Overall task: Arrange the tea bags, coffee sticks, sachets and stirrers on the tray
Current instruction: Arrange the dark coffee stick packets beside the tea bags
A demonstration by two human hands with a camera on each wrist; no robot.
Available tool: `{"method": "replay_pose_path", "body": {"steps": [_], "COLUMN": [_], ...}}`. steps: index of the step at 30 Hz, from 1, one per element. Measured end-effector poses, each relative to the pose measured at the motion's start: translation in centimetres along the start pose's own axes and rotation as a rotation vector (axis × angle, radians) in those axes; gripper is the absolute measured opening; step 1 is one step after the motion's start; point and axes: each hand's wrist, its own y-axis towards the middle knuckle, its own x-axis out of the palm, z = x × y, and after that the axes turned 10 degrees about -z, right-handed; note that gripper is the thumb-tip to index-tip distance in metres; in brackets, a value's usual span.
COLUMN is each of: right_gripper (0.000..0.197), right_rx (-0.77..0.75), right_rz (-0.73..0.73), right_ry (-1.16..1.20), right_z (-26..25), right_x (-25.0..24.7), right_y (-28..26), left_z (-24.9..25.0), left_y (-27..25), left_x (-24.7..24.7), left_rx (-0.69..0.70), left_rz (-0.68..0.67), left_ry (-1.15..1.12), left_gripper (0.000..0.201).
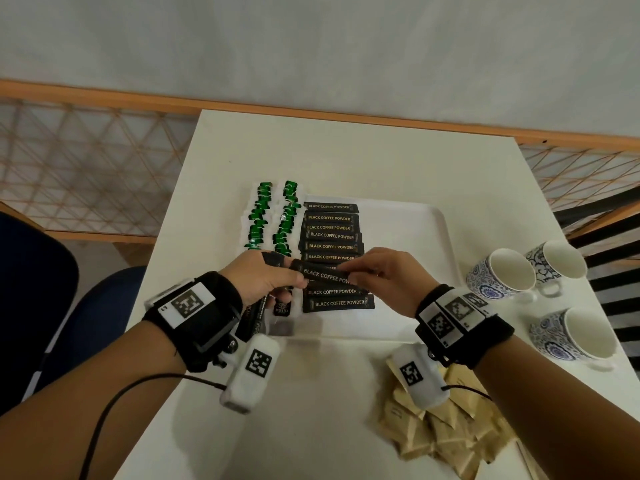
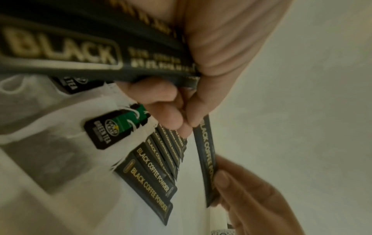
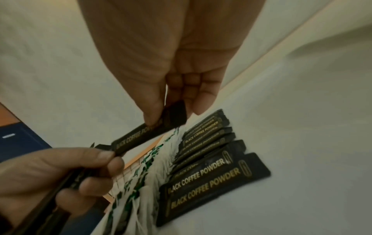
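On the white tray [image 1: 440,237] lie two columns of green tea bags [image 1: 273,216] and a column of black coffee sticks [image 1: 330,237]. Above the column's near end, one coffee stick [image 1: 325,276] is held at both ends. My left hand [image 1: 298,277] pinches its left end and my right hand [image 1: 354,277] pinches its right end. A bundle of more coffee sticks [image 1: 254,317] is gripped in the left palm. The left wrist view shows that bundle [image 2: 80,55] and the shared stick [image 2: 207,159]. In the right wrist view, thumb and fingers pinch the stick [image 3: 141,136].
A heap of brown sachets [image 1: 446,434] lies on the white table [image 1: 311,410] near the front right, partly under my right wrist. Three blue-patterned cups [image 1: 502,275] stand to the right of the tray. A blue chair [image 1: 38,271] is at the left.
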Motion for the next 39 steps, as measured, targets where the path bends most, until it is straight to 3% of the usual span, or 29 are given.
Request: {"method": "replay_pose_path", "body": {"steps": [6,10,12,16,19,24,39], "right_gripper": [0.012,0.019,0.018,0.012,0.018,0.023,0.023], "right_rx": [0.095,0.155,0.158,0.166,0.111,-0.002,0.049], "right_rz": [-0.032,-0.192,-0.247,-0.196,-0.152,-0.227,-0.188], "right_ry": [0.029,-0.341,-0.415,-0.396,-0.422,-0.472,-0.455], "right_z": [0.1,1.4,1.8,1.9,1.8,1.0,1.1], "right_x": [0.5,0.6,1.3,2.0,2.4,3.8,3.6], "right_y": [-0.5,-0.2,0.1,0.6,0.7,0.9,2.2], "left_z": [0.0,0.4,0.6,0.6,0.5,0.2,0.3], "left_y": [-0.1,-0.1,-0.1,-0.1,-0.1,0.1,0.7], "left_x": [0.1,-0.8,-1.2,-1.3,-1.2,-1.3,-0.8], "left_rx": [0.02,0.059,0.064,0.059,0.058,0.052,0.04], "left_rz": [0.024,0.128,0.135,0.127,0.123,0.113,0.101], "left_ry": [-0.019,-0.067,-0.079,-0.077,-0.078,-0.062,-0.177], "left_gripper": [0.01,0.011,0.01,0.01,0.009,0.008,0.011]}}
